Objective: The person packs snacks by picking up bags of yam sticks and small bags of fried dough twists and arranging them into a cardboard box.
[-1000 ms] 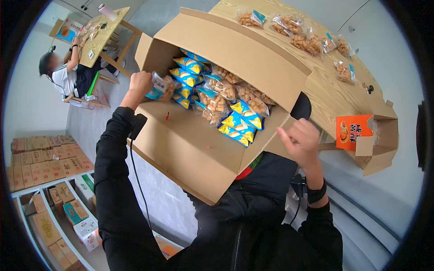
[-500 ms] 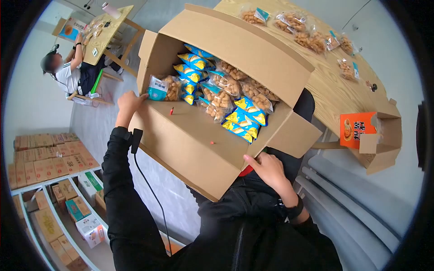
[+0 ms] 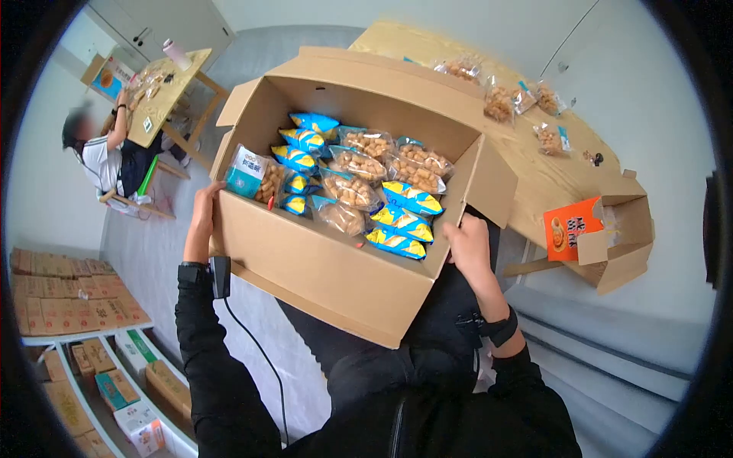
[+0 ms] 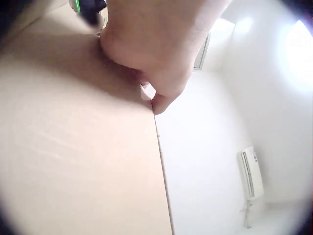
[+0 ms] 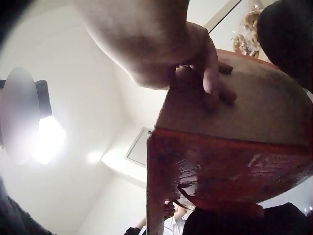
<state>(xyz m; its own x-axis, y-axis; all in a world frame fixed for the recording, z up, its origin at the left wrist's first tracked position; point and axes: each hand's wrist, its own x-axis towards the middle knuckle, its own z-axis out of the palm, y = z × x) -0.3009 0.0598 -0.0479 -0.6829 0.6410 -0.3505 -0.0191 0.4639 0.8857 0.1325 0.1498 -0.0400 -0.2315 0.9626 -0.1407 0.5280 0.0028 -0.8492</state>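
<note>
A large open cardboard box [image 3: 321,267] sits tilted at the person's lap, holding blue-and-yellow snack packets [image 3: 397,220] and clear bags of brown snacks [image 3: 356,164]. One bag with a teal-and-white label [image 3: 246,174] leans in its left corner. The left hand [image 3: 201,223] grips the box's left rim; in the left wrist view the hand [image 4: 151,49] pinches the edge of the cardboard [image 4: 83,161]. At the right side, the right hand [image 3: 469,246] holds the box edge below a flap, and in the right wrist view its fingers [image 5: 211,81] curl against the wall.
Several snack bags [image 3: 550,140] lie on a wooden table [image 3: 527,183] behind the box, with an open orange box [image 3: 573,229] at its right end. Another person [image 3: 99,156] sits at a table on the left. Stacked cartons [image 3: 69,294] and a shelf stand lower left.
The left hand let go of the labelled bag and moved to the left rim. The right hand came from the air onto the box's right side. The box has tilted and its front wall shows more.
</note>
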